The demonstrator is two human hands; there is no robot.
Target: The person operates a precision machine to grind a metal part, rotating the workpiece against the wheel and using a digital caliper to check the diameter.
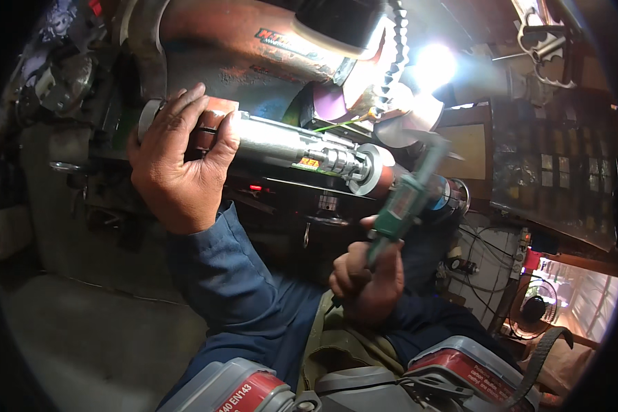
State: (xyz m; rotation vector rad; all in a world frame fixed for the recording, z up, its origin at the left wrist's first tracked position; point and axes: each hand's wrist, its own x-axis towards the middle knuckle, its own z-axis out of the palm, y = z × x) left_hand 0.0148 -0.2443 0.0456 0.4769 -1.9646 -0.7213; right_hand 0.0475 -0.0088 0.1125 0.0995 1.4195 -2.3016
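Observation:
My left hand (178,161) reaches up to the left end of a long metal assembly, its thumb and fingers around a copper-coloured block (220,113). To the right of that block runs a shiny silver cylinder (271,141) with a ringed metal fitting (336,161) beside it. My right hand (371,278) is closed around the lower part of a green hand tool (399,204). The tool is smeared by motion; its grey end bends like a hook, in front of the assembly's right part. Whether it touches the assembly, I cannot tell.
A large worn reddish machine body (240,51) looms behind the assembly. A bright lamp (434,65) glares at upper right, left of a dark panel (556,172). A fan (534,309) stands at lower right. Red-and-grey filter cartridges (247,395) fill part of the lower edge.

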